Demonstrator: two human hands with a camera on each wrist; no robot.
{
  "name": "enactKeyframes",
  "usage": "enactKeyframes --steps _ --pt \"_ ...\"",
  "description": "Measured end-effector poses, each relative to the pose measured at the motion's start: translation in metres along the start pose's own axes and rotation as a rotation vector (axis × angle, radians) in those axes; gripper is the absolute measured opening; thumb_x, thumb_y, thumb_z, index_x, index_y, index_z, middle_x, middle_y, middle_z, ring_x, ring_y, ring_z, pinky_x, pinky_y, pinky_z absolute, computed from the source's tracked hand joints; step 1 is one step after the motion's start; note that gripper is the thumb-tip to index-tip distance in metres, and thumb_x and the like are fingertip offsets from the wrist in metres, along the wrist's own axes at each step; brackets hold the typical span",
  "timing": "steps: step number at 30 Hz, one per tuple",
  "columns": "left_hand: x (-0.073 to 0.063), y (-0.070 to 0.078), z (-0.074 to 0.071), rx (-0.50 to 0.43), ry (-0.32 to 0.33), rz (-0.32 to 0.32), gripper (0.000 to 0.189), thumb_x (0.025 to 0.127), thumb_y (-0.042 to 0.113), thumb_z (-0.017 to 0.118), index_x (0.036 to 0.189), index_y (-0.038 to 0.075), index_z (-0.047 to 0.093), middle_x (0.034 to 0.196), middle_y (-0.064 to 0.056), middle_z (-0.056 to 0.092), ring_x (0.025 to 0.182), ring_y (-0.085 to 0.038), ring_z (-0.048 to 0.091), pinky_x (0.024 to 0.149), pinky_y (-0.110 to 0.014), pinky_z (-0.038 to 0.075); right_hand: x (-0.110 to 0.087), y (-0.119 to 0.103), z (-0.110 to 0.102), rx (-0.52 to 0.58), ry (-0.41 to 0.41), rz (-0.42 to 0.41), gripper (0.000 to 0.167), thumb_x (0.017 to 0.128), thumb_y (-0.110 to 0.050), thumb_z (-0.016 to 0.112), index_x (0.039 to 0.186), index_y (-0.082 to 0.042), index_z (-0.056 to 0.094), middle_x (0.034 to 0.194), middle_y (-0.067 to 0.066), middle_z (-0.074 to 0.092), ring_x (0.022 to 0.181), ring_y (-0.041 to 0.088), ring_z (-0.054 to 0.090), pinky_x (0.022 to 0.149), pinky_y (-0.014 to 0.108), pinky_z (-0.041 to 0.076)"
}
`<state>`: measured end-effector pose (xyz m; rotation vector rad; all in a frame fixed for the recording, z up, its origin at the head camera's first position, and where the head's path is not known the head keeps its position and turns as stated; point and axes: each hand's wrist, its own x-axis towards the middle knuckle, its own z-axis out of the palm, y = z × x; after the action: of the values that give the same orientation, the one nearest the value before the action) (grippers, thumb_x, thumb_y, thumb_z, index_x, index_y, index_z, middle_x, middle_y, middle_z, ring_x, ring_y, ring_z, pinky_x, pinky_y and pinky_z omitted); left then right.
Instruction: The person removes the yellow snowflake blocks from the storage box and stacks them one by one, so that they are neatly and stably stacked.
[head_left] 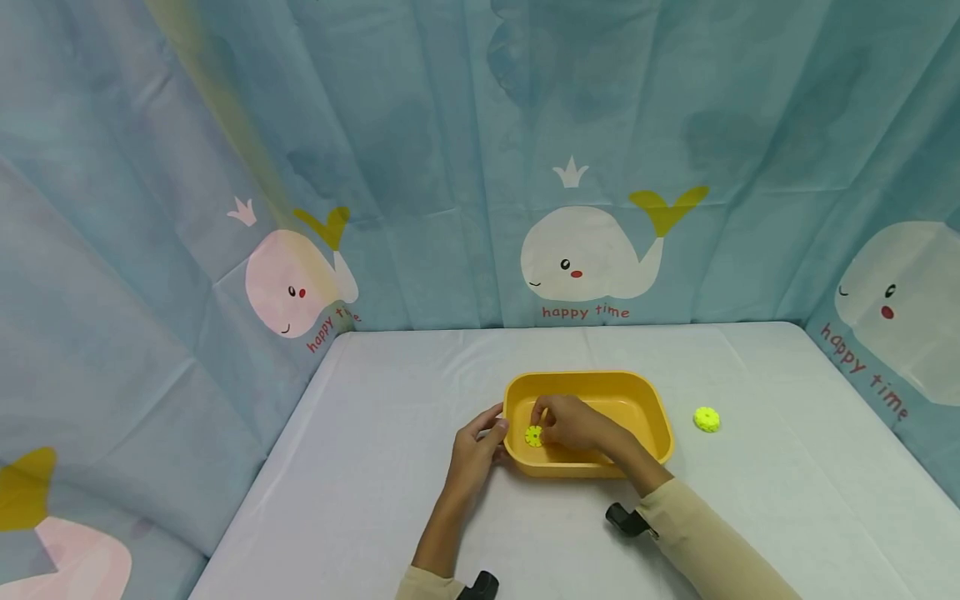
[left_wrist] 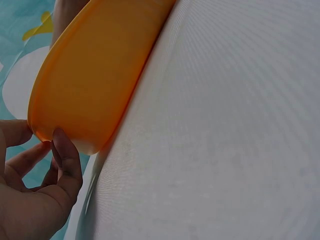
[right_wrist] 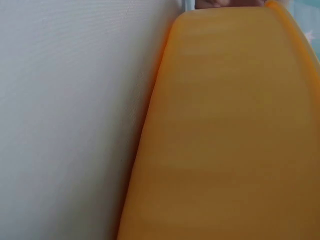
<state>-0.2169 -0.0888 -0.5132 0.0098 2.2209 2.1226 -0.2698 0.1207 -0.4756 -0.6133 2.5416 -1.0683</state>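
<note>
A yellow plastic tray (head_left: 600,471) with rounded corners lies on the white table. At its left end my left hand (head_left: 474,450) holds the rim and wall; in the left wrist view the thumb (left_wrist: 65,145) lies against the outside of the tray (left_wrist: 90,75). My right hand (head_left: 572,423) reaches inside the tray, fingers bent downward, and pinches a small neon-yellow notched disc (head_left: 533,436) near the left end. In the right wrist view the tray's outer wall (right_wrist: 230,125) hides the right fingers.
To the right of the tray, a second neon-yellow notched piece (head_left: 707,419) lies on the white tablecloth (head_left: 360,467). A blue curtain (head_left: 442,167) with printed whales hangs behind the table and along its sides.
</note>
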Motion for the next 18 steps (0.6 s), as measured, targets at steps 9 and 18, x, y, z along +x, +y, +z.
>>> enactKeyframes --steps 9,18 --pt "-0.001 -0.001 0.000 0.029 0.017 0.001 0.045 0.109 0.026 0.061 0.151 0.011 0.060 0.129 -0.017 0.062 0.092 -0.020 0.070 0.077 -0.023 0.059 -0.010 0.006 -0.010 0.075 0.021 0.010 0.017 0.094 0.002 0.067 0.107 -0.006 0.073 0.093 0.006 0.068 0.079 0.017 0.058 0.072 0.028 0.051" --pt "0.000 0.000 0.001 0.013 0.012 0.004 0.045 0.108 0.027 0.063 0.151 0.013 0.061 0.128 -0.016 0.062 0.093 -0.018 0.069 0.078 -0.024 0.059 -0.029 0.005 -0.029 0.163 0.059 0.025 0.021 0.096 0.004 0.063 0.113 -0.004 0.072 0.090 0.010 0.069 0.077 0.021 0.060 0.069 0.031 0.052"
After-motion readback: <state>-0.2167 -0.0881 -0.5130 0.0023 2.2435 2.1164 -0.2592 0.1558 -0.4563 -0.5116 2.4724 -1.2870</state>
